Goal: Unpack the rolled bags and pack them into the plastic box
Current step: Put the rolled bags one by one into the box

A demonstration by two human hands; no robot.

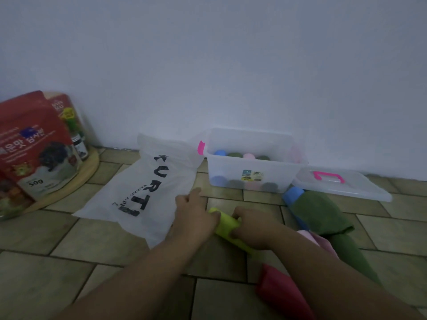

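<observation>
A yellow-green rolled bag point(227, 224) lies on the tiled floor in front of me, and both hands grip it. My left hand point(196, 212) closes on its far end; my right hand point(250, 227) closes around its middle. The clear plastic box point(250, 165) stands open by the wall, with blue, green and pink rolls point(242, 155) inside. To the right on the floor lie a blue roll point(293, 195), a dark green bag point(322, 212), a pink bag point(307, 235) and a red bag point(277, 289), the last two partly hidden by my right arm.
A white plastic bag with black letters point(143, 188) lies flat left of the box. The box's clear lid with a pink handle point(342, 183) rests on the floor to the right. Red snack packets point(34, 146) stand on a round wooden tray point(89, 169) at the left wall.
</observation>
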